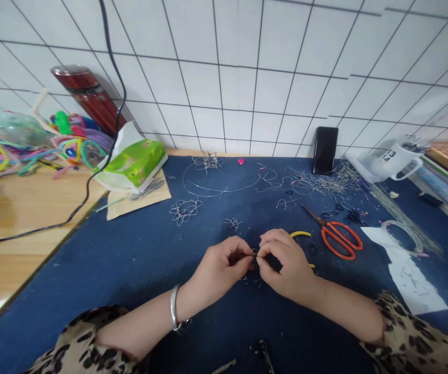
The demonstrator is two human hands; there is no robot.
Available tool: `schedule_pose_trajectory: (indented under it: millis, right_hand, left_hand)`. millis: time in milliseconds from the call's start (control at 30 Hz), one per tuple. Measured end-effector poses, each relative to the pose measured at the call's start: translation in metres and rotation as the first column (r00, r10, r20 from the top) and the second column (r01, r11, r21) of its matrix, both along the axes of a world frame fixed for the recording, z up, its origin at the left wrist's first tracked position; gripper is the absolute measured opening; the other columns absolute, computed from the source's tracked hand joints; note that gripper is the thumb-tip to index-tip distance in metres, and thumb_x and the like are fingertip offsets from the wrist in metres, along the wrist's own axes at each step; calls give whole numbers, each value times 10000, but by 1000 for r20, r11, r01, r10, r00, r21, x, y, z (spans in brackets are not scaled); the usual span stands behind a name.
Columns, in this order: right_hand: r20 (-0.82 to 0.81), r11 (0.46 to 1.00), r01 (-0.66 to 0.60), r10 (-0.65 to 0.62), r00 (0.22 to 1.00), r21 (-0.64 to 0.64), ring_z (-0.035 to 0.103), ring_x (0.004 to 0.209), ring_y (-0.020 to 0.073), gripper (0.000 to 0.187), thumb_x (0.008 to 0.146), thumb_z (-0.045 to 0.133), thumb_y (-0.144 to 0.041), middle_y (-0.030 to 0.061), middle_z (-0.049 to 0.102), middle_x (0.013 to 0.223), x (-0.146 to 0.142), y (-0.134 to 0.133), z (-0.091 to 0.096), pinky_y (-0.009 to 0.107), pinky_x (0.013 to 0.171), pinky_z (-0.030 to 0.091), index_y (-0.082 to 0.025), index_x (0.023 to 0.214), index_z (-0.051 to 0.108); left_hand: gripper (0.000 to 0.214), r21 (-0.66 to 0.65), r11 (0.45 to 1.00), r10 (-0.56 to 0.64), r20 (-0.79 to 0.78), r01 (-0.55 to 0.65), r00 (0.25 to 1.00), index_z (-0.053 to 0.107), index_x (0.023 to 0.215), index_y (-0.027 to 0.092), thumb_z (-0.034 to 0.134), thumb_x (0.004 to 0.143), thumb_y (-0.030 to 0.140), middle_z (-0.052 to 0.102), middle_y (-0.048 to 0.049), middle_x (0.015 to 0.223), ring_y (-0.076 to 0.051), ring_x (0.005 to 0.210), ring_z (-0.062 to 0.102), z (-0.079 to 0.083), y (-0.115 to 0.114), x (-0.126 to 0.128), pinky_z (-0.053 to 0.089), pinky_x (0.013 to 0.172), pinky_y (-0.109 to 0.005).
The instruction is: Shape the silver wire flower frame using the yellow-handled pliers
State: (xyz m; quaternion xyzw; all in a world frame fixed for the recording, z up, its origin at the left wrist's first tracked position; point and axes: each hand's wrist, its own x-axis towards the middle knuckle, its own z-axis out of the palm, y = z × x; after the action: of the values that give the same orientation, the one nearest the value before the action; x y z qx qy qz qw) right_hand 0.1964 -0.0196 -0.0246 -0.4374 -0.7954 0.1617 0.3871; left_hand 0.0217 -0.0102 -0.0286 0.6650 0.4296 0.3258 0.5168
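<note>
We have left hand [218,270] and right hand [288,267] close together, fingertips of both pinched on a small wire piece [254,253] between them, over the blue mat [110,265]; fingers hide most of its shape. We log orange-handled scissors [324,224] beyond the right hand, a yellow handle [300,234] partly behind it, and a looped wire flower [185,211] farther off, left.
</note>
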Motion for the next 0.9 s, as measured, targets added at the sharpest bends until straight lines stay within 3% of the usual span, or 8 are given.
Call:
schedule_pose_trajectory:
  millis: [167, 400, 600, 900]
  right_hand:
    - [108, 994, -16, 4, 994, 108, 518, 887, 197, 122, 708, 513, -84, 52, 544, 861, 1, -1, 4, 386, 769, 457, -188, 767, 538]
    - [153, 995, -5, -10, 988, 99, 510, 885, 201, 118, 735, 492, -82, 55, 543, 850, -1, -3, 5, 388, 769, 441, -187, 768, 536]
    - [174, 993, 9, -30, 984, 118, 509, 889, 203, 117, 715, 488, -66, 51, 544, 833, -3, -2, 4, 388, 779, 432, -180, 728, 506]
    - [41, 993, -1, -4, 999, 117, 517, 918, 207, 183, 641, 492, -29, 50, 525, 850, -1, -1, -3, 385, 798, 441, -187, 730, 466]
  left_hand:
    - [99, 74, 997, -2, -48, 6, 999, 561, 794, 171, 510, 771, 89, 588, 11, 703, -106, 617, 546, 2, -1, 0, 457, 564, -214]
    - [93, 174, 985, 16, -169, 14, 985, 566, 782, 170, 508, 768, 98, 571, 15, 677, -110, 601, 521, 8, -1, 2, 437, 562, -224]
    - [113, 213, 976, 4, -185, 36, 983, 574, 784, 167, 506, 761, 80, 585, 14, 686, -108, 606, 533, 11, -3, 4, 427, 571, -226]
    - [121, 161, 985, -46, -129, 67, 991, 577, 814, 164, 505, 765, 81, 583, 10, 708, -108, 619, 527, 14, -6, 4, 430, 577, -222]
